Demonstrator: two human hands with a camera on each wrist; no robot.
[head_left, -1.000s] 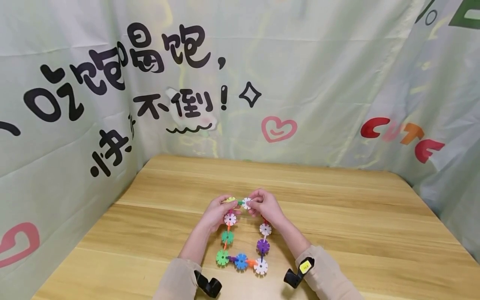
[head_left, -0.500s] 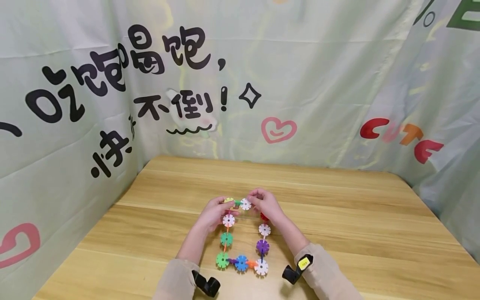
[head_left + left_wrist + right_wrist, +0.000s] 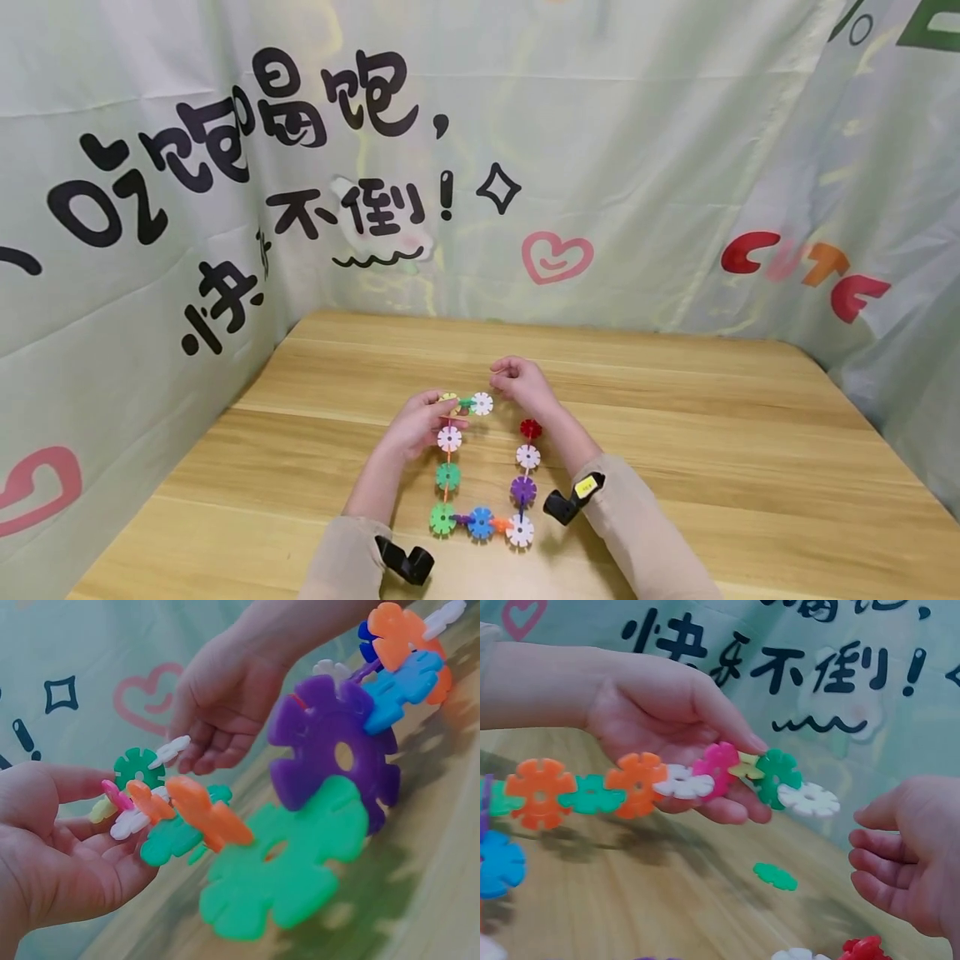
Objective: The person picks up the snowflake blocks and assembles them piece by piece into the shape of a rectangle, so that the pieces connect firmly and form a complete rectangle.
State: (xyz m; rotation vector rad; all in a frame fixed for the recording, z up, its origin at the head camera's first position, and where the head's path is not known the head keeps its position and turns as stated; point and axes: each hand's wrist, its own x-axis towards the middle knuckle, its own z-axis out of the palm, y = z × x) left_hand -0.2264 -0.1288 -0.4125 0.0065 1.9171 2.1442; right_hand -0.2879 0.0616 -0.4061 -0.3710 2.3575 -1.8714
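Note:
Notched plastic snowflake discs are linked in a chain bent like a frame with a gap at its far right. My left hand (image 3: 414, 425) pinches the chain at its far left corner, thumb and fingers on a yellow disc (image 3: 744, 766). From there a green disc (image 3: 778, 780) leads to a white end disc (image 3: 482, 404), which sticks out free. My right hand (image 3: 523, 387) hovers beyond and right of that white disc, fingers loosely curled, nothing visible in them. The other end, a red disc (image 3: 531, 428), lies below the right hand, near the forearm.
A loose green disc (image 3: 775, 876) lies on the wooden table (image 3: 712, 433) beneath the left hand. The chain's near side has a light green disc (image 3: 442, 518), a blue disc (image 3: 481, 523) and a white disc (image 3: 519, 531). A printed curtain (image 3: 637, 167) hangs behind the table.
My right hand has let go of the white end disc and moved away from it, farther up the table. The left hand has shifted slightly left with the chain, and the red disc has come into view.

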